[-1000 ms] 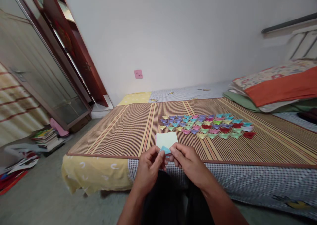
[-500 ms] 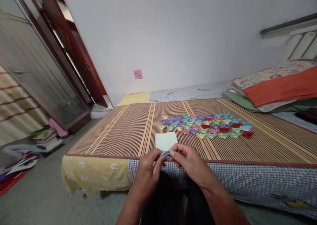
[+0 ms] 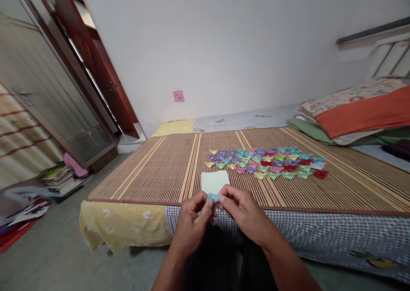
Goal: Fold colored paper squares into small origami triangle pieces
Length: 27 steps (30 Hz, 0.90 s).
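Note:
A small folded piece of blue paper [image 3: 212, 197] is pinched between both hands, just above the near edge of the bed mat. My left hand [image 3: 194, 214] grips its left side with thumb and fingers. On its right side, my right hand [image 3: 242, 210] holds it between thumb and forefinger; the other fingers curl below. Directly behind the fingertips lies a pad of pale green square paper [image 3: 215, 181]. Several rows of small folded paper boats [image 3: 265, 163] in many colours stand on the mat to the right.
A striped bamboo mat [image 3: 153, 167] covers the bed. Folded bedding [image 3: 361, 111] is piled at the right, against the wall. A pink note [image 3: 178, 96] is stuck on the wall. Books [image 3: 59, 177] are stacked at the left, near a door [image 3: 48, 81].
The blue paper has turned in my fingers, so a broader face of it shows now. Both hands have shifted only slightly; the pad and the paper boats stay in place.

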{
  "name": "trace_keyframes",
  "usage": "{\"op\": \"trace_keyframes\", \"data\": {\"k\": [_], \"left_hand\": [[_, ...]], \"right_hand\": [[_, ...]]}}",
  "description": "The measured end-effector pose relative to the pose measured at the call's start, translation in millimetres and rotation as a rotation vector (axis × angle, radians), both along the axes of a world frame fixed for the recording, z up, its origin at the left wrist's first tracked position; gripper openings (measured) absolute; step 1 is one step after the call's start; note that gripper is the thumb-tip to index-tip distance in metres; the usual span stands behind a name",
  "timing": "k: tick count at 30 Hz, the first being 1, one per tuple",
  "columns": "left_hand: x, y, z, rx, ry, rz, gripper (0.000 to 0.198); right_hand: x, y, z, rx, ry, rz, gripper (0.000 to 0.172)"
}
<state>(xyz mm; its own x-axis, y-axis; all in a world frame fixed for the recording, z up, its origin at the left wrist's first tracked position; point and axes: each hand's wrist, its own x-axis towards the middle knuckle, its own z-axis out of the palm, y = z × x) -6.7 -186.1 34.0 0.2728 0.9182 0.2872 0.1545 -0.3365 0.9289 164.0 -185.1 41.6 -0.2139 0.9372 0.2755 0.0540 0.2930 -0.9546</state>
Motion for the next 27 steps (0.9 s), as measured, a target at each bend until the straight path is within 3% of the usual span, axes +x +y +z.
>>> {"op": "trace_keyframes", "data": {"k": [10,18,24,27], "left_hand": [[4,2,-0.7,-0.057,-0.161,-0.030,0.035],[3,3,0.4,-0.143,-0.263,-0.083,0.033],[-6,4,-3.5,-0.211,-0.302,-0.179,0.035],[-4,5,-6.1,-0.227,-0.338,-0.203,0.035]], "right_hand": [[-5,-4,7.7,0.106,-0.038,-0.036,0.031],[-11,-4,3.9,0.068,0.017,-0.061,0.030],[-3,-4,4.2,0.067,-0.054,0.161,0.035],[-3,-4,2.8,0.138,-0.064,0.150,0.037]]}}
